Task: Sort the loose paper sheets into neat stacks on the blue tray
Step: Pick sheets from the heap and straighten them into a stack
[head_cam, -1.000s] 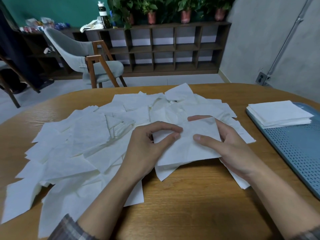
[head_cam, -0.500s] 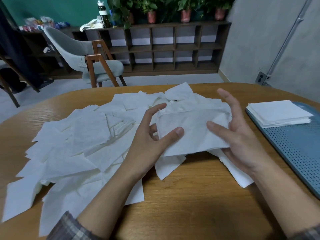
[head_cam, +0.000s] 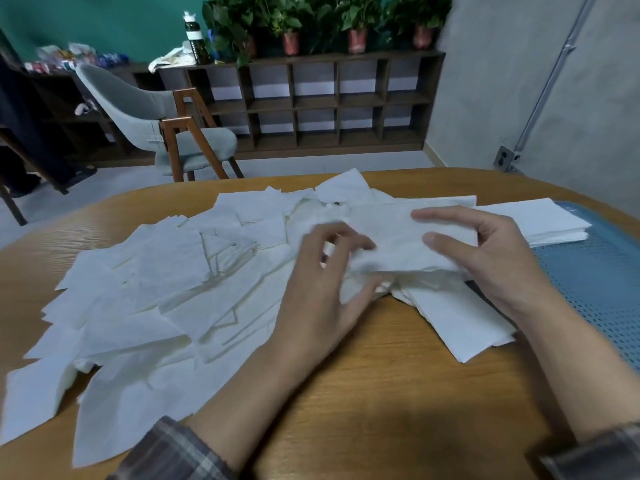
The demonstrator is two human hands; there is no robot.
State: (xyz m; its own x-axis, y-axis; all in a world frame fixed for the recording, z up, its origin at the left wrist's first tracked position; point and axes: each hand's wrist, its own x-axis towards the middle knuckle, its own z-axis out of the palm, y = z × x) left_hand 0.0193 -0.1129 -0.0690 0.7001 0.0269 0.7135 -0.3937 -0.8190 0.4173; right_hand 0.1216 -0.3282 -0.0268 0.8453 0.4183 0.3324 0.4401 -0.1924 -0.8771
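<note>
Fingers [head_cam: 448, 215] of right hand [head_cam: 495, 261] pinch paper sheets [head_cam: 391, 245]; left hand [head_cam: 320, 296] spread, blurred.

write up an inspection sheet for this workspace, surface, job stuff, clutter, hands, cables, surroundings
surface: wooden table, rounded far edge
job's things: loose sheets spread over the table's left and middle; blue tray at the right with one neat stack on its far end; bundle of sheets held above the pile
clutter: nothing seen
hands: right hand grips the bundle's right end, thumb on top; left hand at its left end, blurred, grip unclear
cables: nothing seen; a pipe runs up the wall
surroundings: grey chair, shelf with potted plants and a bottle on top
</note>
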